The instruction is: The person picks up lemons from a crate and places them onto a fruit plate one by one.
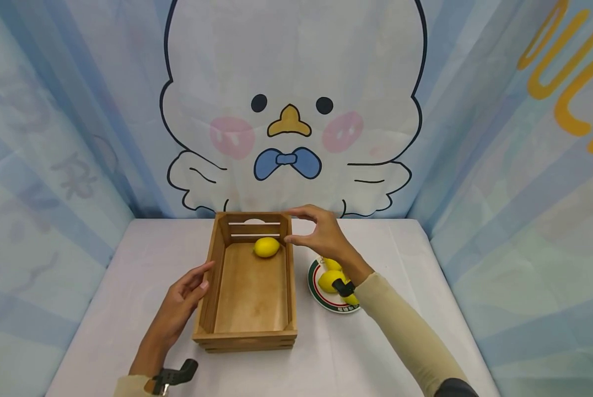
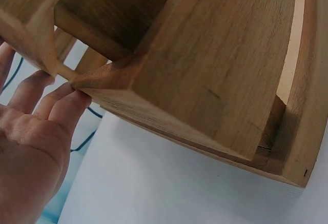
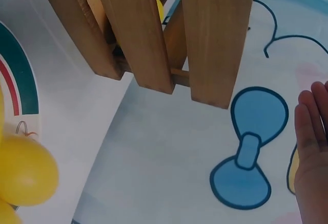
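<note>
A slatted wooden crate [image 1: 244, 334] stands on the table, with one yellow lemon [image 1: 267, 247] inside near its back right corner. Along the crate's left side, my left hand [image 1: 179, 300] touches the wood with extended fingers [image 2: 69, 103], as the left wrist view shows. My right hand [image 1: 326, 237] is at the back right corner, thumb and fingers spread apart beside the crate's side and back rim. In the right wrist view its fingers [image 3: 307, 121] look straight, apart from the slats [image 3: 215, 39]. Neither hand grips anything.
Right of the crate, partly under my right forearm, a round plate [image 1: 314, 285] with a green and red rim bears several lemons [image 1: 329, 280]. A white cloth covers the table [image 1: 138, 275]. Printed curtains [image 1: 286, 66] hang behind it and at both sides.
</note>
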Available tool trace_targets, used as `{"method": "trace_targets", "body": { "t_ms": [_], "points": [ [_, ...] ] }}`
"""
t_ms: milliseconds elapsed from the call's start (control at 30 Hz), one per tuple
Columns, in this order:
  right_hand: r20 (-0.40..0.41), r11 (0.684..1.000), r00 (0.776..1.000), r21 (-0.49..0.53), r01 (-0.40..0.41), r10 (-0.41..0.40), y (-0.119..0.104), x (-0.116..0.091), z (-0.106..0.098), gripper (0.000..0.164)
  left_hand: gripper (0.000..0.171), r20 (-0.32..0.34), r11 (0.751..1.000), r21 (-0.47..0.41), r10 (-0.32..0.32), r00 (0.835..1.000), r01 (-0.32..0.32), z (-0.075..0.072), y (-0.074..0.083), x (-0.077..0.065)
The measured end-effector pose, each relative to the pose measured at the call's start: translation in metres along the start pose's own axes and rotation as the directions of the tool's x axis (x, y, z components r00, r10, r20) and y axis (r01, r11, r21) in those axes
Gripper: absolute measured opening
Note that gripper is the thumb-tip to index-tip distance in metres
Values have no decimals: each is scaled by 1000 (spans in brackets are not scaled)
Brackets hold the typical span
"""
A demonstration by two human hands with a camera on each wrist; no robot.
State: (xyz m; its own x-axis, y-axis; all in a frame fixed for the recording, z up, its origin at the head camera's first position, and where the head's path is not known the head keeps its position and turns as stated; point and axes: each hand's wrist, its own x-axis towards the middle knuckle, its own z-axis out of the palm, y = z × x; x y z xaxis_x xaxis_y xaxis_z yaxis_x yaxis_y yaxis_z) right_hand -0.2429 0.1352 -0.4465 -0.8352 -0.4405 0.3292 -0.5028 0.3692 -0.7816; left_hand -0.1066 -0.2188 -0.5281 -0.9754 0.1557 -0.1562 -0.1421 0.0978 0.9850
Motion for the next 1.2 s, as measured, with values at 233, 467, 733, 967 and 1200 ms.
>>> {"method": "trace_targets", "body": {
  "t_ms": [233, 467, 733, 967, 1200],
  "points": [
    [66, 1000, 998, -14, 27, -26, 1, 14, 12, 61, 57, -1, 1000, 11, 13, 1000, -13, 0, -1, 1],
    [130, 998, 990, -40, 54, -49, 2, 26, 25, 60, 57, -3, 1000, 10, 12, 1000, -12, 0, -1, 1],
    [222, 986, 974, -149, 79, -45, 5, 38, 39, 59, 57, -6, 1000, 11, 6, 1000, -6, 0, -2, 2],
    [322, 961, 945, -240, 134, -51, 6, 51, 48, 61, 57, -11, 1000, 11, 4, 1000, -4, 1, -3, 2],
    [404, 930, 915, -330, 161, -15, 6, 61, 57, 63, 57, -7, 1000, 5, 2, 1000, -2, 0, -2, 1]
  ]
}}
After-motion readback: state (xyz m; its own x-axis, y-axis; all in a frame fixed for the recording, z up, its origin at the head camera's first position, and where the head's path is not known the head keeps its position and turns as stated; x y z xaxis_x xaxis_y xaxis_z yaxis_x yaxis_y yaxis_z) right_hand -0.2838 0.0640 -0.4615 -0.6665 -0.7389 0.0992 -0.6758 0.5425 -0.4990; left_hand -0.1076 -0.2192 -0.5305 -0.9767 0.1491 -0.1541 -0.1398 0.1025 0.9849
